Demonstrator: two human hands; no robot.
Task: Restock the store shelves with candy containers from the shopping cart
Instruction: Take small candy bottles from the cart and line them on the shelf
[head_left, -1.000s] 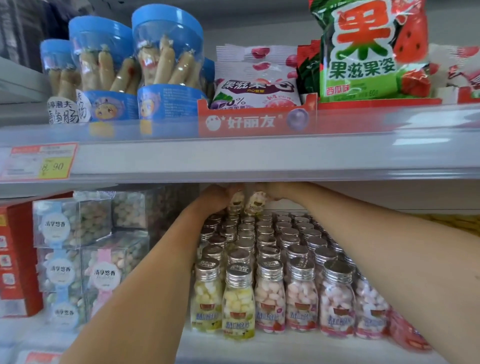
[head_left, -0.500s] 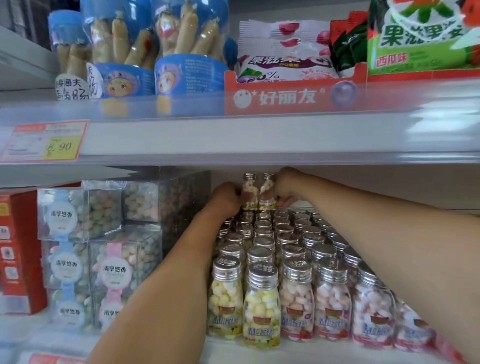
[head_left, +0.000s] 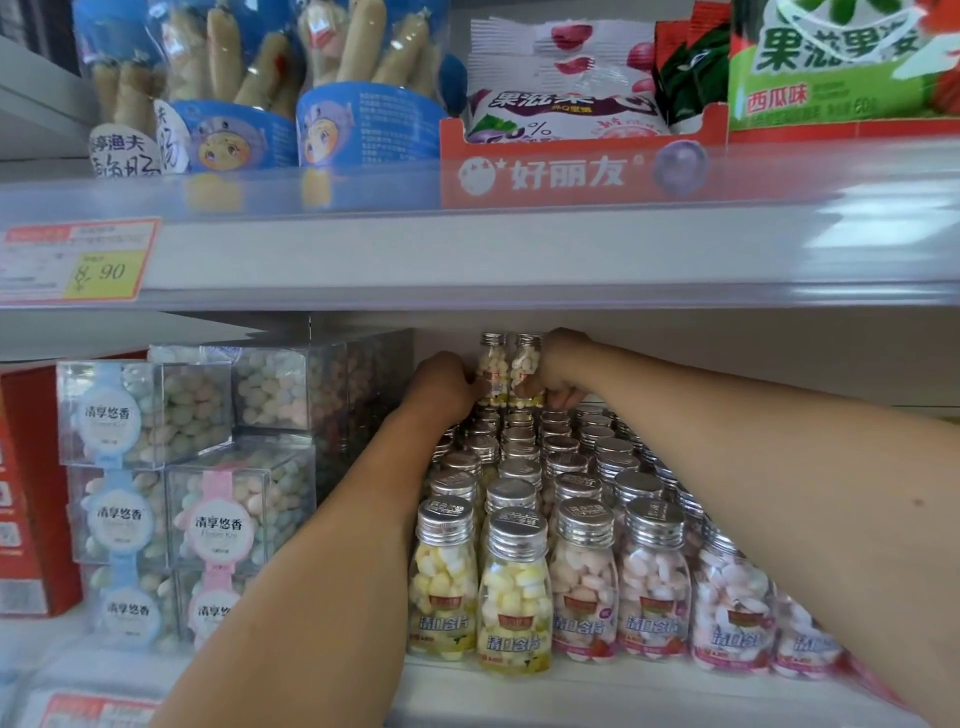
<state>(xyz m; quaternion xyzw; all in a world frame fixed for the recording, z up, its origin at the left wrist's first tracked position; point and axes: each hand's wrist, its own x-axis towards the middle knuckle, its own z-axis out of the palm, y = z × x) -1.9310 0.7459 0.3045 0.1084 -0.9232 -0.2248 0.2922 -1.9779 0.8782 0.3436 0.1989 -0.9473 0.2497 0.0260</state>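
In the head view, a second back the pair of bottles leaned with their caps lost behind the upper shelf edge (head_left: 467, 254); now both stand upright at the far end of the lower shelf (head_left: 571, 696) with caps in plain sight, much as half a second ago, and both forearms still reach in over the stock. The left hand (head_left: 441, 387), its back to the camera, curls against the left candy bottle (head_left: 491, 370) and grips it low down; the right hand (head_left: 563, 369) wraps thumb and fingers round the right candy bottle (head_left: 527, 370). The two touch side by side, at 12 o'clock of the stocked bottles (head_left: 519, 587). Each is small and clear, with a ribbed silver screw cap, pale yellow-white tablets inside and a label band near the base. Clear cube boxes (head_left: 239, 519) sit at 9 o'clock of the rows, and a price tag (head_left: 78, 260) hangs at 10 o'clock.
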